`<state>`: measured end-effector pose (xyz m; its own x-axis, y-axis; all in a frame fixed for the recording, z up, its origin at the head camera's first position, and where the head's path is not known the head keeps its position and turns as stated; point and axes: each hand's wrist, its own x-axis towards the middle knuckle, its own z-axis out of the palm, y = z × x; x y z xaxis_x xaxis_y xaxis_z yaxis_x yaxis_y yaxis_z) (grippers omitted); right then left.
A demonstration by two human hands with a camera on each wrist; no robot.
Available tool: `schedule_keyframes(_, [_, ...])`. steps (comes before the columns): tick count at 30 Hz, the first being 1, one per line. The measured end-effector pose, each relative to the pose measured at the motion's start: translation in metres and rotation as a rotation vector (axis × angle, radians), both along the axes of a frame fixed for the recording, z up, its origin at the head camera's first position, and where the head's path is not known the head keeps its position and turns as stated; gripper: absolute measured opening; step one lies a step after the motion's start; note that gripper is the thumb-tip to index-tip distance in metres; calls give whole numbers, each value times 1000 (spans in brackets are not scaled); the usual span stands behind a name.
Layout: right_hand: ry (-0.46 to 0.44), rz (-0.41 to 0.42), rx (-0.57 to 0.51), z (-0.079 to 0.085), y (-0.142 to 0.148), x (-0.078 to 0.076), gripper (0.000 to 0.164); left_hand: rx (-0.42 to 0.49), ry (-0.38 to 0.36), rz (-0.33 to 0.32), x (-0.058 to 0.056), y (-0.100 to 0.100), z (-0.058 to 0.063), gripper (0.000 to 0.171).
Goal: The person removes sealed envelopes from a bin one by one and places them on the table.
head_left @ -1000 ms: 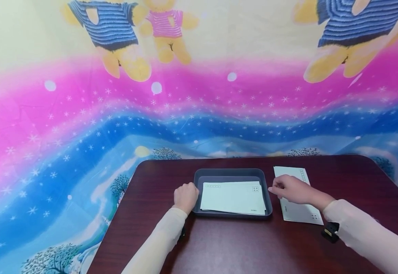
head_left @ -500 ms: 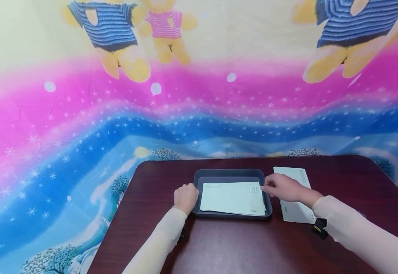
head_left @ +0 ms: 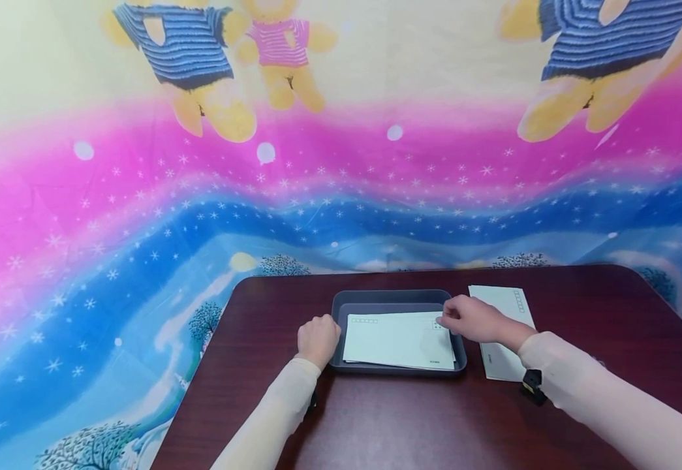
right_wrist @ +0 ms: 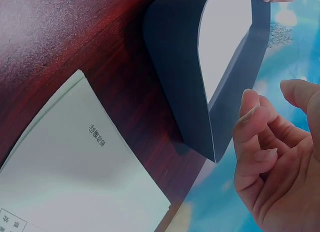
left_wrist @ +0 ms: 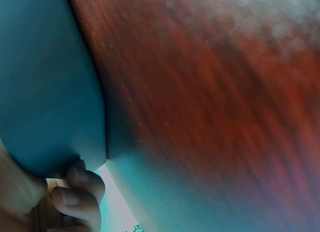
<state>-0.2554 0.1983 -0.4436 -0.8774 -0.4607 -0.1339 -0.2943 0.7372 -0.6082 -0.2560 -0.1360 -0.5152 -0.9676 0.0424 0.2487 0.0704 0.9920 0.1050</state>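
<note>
A dark grey tray holds a small stack of pale envelopes, lying flat with printed boxes along the top. At its left side my left hand grips the wall; the left wrist view has curled fingers at the tray's corner. My right hand hovers over the right rim, overlapping the top envelope's corner. In the right wrist view its thumb stands apart from the loosely bent fingers, with nothing between them. Right of the tray, more envelopes lie lengthwise, partly hidden by the right forearm.
Everything sits on a dark red-brown wooden table with rounded far corners. Behind it hangs a colourful cloth printed with bears and snowflakes. A small black device is worn at the right wrist.
My right hand has moved left, from above the loose envelopes to over the tray's right rim. The left hand, tray and both envelope stacks have stayed put.
</note>
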Motion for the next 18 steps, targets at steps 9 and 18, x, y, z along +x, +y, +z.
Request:
schedule_keyframes(9, [33,-1,1,-5,-8,-3,27,-4,-14,1,-1,0,-1,45])
schedule_keyframes(18, [69,-37,96,-8,-22,-6,22,1,-7,0,-2,-1,-2,46])
